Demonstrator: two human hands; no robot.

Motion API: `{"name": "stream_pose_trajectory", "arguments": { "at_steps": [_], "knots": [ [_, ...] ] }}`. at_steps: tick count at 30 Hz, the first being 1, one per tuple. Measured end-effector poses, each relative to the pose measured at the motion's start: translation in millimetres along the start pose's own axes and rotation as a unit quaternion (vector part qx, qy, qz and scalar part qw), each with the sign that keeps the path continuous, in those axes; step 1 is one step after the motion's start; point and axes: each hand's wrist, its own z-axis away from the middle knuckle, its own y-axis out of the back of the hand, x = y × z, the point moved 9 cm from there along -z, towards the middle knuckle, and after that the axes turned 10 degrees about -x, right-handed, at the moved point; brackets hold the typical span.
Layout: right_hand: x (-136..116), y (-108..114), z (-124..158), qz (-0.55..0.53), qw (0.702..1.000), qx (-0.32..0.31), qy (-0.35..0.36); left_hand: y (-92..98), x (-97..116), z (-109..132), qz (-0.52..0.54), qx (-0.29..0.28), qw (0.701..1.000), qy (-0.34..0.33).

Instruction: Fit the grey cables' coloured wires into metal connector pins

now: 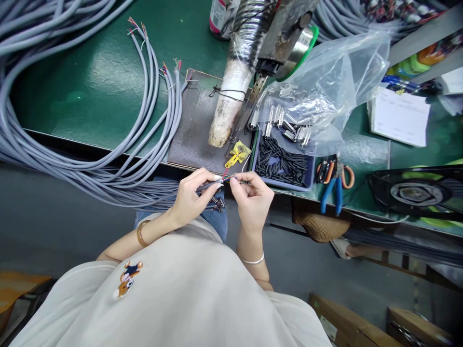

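My left hand point(191, 197) is closed around the end of a grey cable point(208, 185), just below the bench edge. Coloured inner wires point(227, 178) fan out of that cable end between both hands. My right hand point(253, 197) pinches those wire tips with thumb and forefinger. Both hands hover over my lap, in front of a dark metal plate point(197, 125). A small yellow piece point(237, 154) lies on the plate's near edge, right above my fingers.
Several grey cables point(90, 168) loop over the green bench point(104, 82) at left. A wrapped soldering tool point(235, 86) rests on the plate. A blue tray of black sleeves point(282, 164), a plastic bag of connectors point(318, 91), blue-handled pliers point(334, 185) and a fan point(415, 193) lie right.
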Motion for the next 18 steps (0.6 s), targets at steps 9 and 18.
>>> {"name": "stream_pose_trajectory", "arguments": {
  "at_steps": [9, 18],
  "knots": [
    [11, 0, -3, -0.039, 0.998, -0.014, -0.036, -3.4, -7, 0, 0.027, -0.016, 0.999, 0.044],
    [9, 1, -4, -0.054, 0.998, -0.032, -0.016, -4.2, -14, -1, 0.067, -0.022, 0.995, 0.068]
  ]
}}
